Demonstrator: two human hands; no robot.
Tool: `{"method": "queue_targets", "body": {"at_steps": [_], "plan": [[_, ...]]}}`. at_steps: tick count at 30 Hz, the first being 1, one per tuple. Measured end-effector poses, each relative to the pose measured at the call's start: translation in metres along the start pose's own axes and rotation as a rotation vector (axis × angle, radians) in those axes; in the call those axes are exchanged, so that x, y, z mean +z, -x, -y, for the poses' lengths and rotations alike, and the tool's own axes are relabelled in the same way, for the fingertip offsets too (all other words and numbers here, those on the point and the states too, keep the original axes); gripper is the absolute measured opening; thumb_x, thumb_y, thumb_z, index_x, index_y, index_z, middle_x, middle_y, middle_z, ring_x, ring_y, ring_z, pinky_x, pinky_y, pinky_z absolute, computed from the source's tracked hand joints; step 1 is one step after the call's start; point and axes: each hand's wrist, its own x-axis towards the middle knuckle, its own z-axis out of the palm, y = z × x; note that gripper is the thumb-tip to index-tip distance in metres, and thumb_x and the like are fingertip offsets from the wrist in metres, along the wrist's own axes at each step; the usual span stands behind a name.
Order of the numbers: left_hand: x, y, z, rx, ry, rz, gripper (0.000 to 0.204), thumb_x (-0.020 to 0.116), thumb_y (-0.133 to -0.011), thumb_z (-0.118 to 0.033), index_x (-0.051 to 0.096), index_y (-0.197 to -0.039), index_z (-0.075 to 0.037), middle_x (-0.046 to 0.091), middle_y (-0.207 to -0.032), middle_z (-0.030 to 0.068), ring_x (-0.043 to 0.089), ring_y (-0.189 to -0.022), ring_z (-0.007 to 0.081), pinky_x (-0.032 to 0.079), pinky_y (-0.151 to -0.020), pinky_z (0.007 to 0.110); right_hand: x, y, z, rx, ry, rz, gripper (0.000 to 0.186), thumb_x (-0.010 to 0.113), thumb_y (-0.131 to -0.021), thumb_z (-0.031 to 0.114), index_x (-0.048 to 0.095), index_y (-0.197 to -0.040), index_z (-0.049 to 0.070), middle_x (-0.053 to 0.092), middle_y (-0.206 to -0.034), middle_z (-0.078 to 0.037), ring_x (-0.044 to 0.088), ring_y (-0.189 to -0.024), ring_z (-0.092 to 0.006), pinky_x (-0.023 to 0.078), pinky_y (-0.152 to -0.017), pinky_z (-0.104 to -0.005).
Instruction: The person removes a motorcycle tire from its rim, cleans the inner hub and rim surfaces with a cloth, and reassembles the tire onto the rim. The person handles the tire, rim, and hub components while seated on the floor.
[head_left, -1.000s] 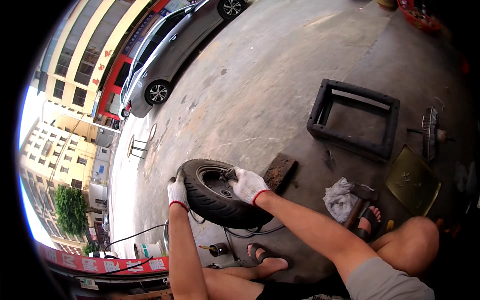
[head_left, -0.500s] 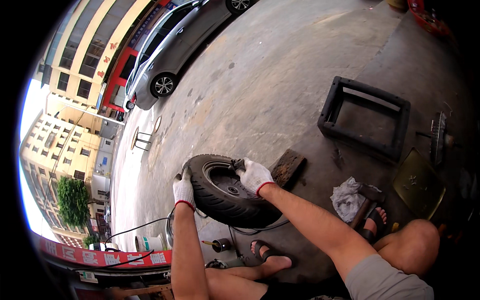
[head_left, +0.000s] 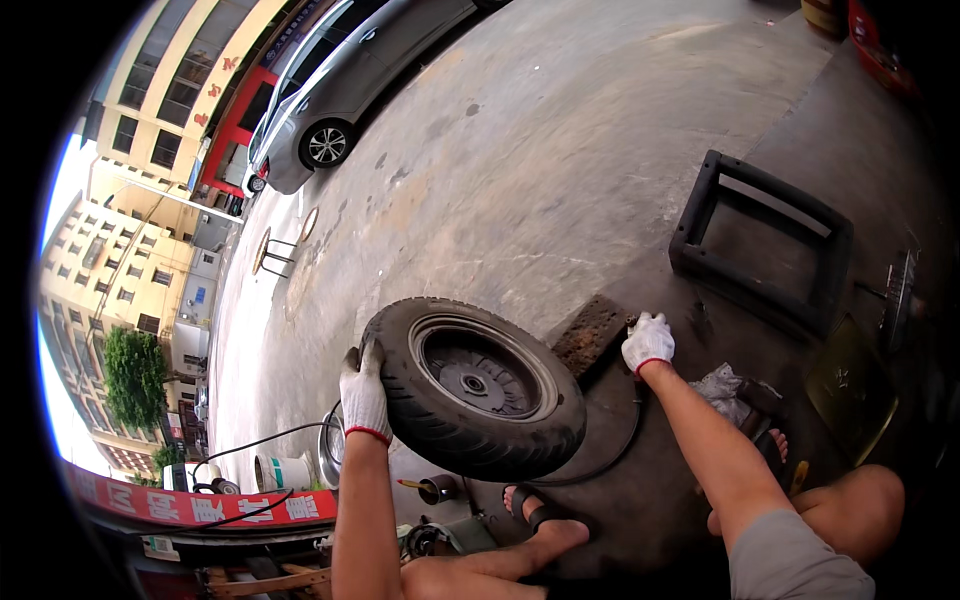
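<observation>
A small wheel with a black tyre [head_left: 480, 450] stands tilted in front of me, its dull metal rim [head_left: 470, 383] turned upward. My left hand [head_left: 364, 395], in a white glove with dark fingertips, grips the tyre's left edge. Right of the wheel, my gloved right hand [head_left: 649, 341] is held out and closed around a small dark fitting. A black hose [head_left: 630, 440] curves from behind the wheel up to that hand. The fitting is mostly hidden by the fingers. A rough brown block [head_left: 592, 338] lies between the wheel and my right hand.
At the right are a black rectangular frame [head_left: 690, 240], a greenish metal tray [head_left: 850, 390] and a crumpled rag [head_left: 722, 390]. A can [head_left: 438, 489] stands near my foot, a white bucket [head_left: 283, 472] at the left. A grey car [head_left: 350, 85] is parked farther off.
My right hand has moved from the rim out to the right, carrying the dark fitting and drawing the hose with it. The rim's centre is uncovered. My left hand stays on the tyre.
</observation>
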Motion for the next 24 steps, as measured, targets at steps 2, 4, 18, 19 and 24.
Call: {"method": "queue_targets", "body": {"at_steps": [2, 4, 18, 19, 24], "plan": [[-0.004, 0.0, 0.002, -0.024, 0.016, 0.002, 0.081, 0.066, -0.094, -0.037, 0.03, -0.148, 0.011, 0.048, -0.144, 0.0261, 0.053, -0.127, 0.0307, 0.045, -0.103, 0.038, -0.01, 0.003, 0.035, -0.26, -0.058, -0.209, 0.031, 0.063, -0.086, 0.019, 0.064, -0.114, 0.006, 0.061, -0.112, -0.021, 0.063, -0.099, -0.039, 0.052, -0.088, -0.0474], [-0.003, -0.002, 0.004, -0.031, 0.011, 0.015, 0.08, 0.065, -0.094, -0.037, 0.031, -0.148, 0.011, 0.048, -0.144, 0.0261, 0.053, -0.127, 0.0308, 0.045, -0.104, 0.038, -0.009, 0.005, 0.08, -0.546, -0.358, -0.198, 0.02, 0.062, -0.086, 0.016, 0.068, -0.104, 0.01, 0.065, -0.098, -0.016, 0.064, -0.096, -0.0354, 0.052, -0.086, -0.0453], [0.003, 0.008, -0.004, 0.051, -0.14, -0.133, 0.07, 0.063, -0.096, -0.037, 0.041, -0.143, 0.01, 0.056, -0.135, 0.0222, 0.056, -0.122, 0.0272, 0.044, -0.103, 0.035, 0.036, 0.027, 0.268, -1.17, -0.515, 0.076, 0.038, 0.072, -0.078, 0.015, 0.058, -0.112, 0.007, 0.063, -0.111, -0.014, 0.063, -0.106, -0.0315, 0.051, -0.091, -0.0406], [0.006, 0.01, -0.006, 0.047, -0.132, -0.138, 0.07, 0.063, -0.096, -0.037, 0.041, -0.143, 0.01, 0.056, -0.135, 0.0221, 0.056, -0.122, 0.0271, 0.044, -0.104, 0.035, 0.038, 0.025, 0.269, -1.17, -0.528, 0.091, 0.038, 0.072, -0.078, 0.015, 0.058, -0.112, 0.007, 0.063, -0.11, -0.014, 0.063, -0.105, -0.0317, 0.051, -0.091, -0.0405], [0.005, 0.009, -0.011, 0.014, -0.109, -0.092, 0.069, 0.062, -0.097, -0.033, 0.038, -0.145, 0.01, 0.051, -0.14, 0.0232, 0.052, -0.126, 0.0272, 0.042, -0.106, 0.034, 0.048, 0.016, 0.268, -1.198, -0.645, 0.098, 0.036, 0.073, -0.077, 0.015, 0.06, -0.109, 0.007, 0.065, -0.105, -0.013, 0.064, -0.102, -0.0325, 0.052, -0.088, -0.0408]]}}
